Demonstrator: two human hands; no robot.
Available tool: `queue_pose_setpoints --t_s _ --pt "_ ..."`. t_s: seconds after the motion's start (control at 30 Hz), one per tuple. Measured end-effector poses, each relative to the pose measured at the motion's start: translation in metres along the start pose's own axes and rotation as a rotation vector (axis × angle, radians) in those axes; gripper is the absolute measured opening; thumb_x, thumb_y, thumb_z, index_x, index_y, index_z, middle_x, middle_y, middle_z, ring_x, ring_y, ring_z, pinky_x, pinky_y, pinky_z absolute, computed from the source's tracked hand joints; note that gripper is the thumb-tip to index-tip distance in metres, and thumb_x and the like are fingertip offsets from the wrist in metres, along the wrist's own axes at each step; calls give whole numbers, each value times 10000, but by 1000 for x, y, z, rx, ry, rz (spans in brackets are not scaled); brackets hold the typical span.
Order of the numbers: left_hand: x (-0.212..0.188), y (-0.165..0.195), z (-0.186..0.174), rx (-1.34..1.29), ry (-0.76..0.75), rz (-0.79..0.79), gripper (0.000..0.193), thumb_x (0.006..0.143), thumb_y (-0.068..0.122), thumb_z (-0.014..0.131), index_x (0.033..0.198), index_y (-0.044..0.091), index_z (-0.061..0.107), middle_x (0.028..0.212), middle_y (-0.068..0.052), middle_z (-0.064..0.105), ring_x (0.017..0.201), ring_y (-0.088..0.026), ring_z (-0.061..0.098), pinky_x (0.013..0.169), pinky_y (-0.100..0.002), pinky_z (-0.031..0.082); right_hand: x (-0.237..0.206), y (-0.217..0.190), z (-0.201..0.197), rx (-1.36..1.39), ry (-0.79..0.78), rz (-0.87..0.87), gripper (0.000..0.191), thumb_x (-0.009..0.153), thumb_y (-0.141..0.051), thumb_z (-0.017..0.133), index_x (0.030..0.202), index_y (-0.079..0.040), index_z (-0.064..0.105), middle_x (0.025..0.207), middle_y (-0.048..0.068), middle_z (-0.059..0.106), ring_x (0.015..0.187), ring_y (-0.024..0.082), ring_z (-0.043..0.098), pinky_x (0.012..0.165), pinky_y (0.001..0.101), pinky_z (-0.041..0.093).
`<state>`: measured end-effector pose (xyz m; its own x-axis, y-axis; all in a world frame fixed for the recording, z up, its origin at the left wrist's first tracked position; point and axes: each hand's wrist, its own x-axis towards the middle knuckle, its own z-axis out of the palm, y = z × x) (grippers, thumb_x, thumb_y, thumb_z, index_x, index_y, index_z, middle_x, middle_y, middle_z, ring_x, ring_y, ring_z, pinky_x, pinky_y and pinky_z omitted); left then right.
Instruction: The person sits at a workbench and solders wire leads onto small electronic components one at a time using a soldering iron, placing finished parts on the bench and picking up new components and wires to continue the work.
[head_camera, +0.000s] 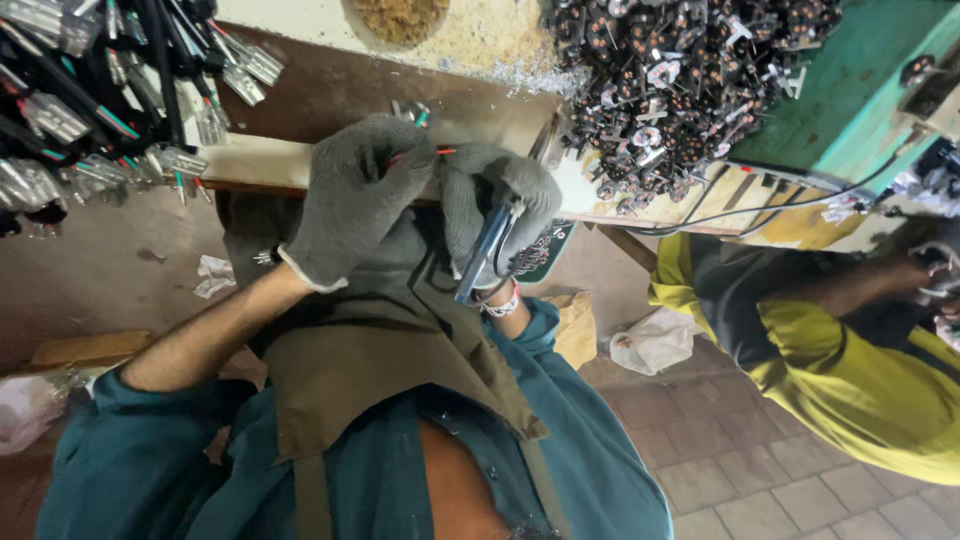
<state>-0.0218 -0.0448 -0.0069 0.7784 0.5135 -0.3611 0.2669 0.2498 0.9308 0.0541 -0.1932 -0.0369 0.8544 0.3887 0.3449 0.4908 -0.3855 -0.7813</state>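
Two gloved hands at the workbench (300, 165) front edge | our left hand (352, 195) closed, pinching thin red and green wires (425, 153) | our right hand (497, 205) clenched round a blue-handled tool (482, 255) | heap of metal plug parts (675, 85) toward the bench's far right | black cable bundle (95, 85) at left edge.

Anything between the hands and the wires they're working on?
Nothing visible. The left hand and right hand, both in grey gloves, already meet over the thin red wires. The right hand also grips a blue-handled tool. The exact contact is hidden by the gloves.
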Motion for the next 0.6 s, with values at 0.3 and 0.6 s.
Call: queue_pose_setpoints --t_s 0.3,0.6 --pt "37 54 -70 1103 94 733 201 1066 84 702 1225 -36 673 1037 -119 663 890 -249 659 745 -364 530 28 6 -12 344 -184 16 445 918 42 772 1241 -93 496 1183 146 732 1043 256 756 848 334 595" --pt "47 53 -60 848 168 676 91 1065 -26 674 1151 -2 660 970 -121 666 824 -232 673 768 -339 544 22 14 -13 212 -267 57 448 900 31 801 1242 -127 560 1163 186 754 893 202 774 749 296 622"
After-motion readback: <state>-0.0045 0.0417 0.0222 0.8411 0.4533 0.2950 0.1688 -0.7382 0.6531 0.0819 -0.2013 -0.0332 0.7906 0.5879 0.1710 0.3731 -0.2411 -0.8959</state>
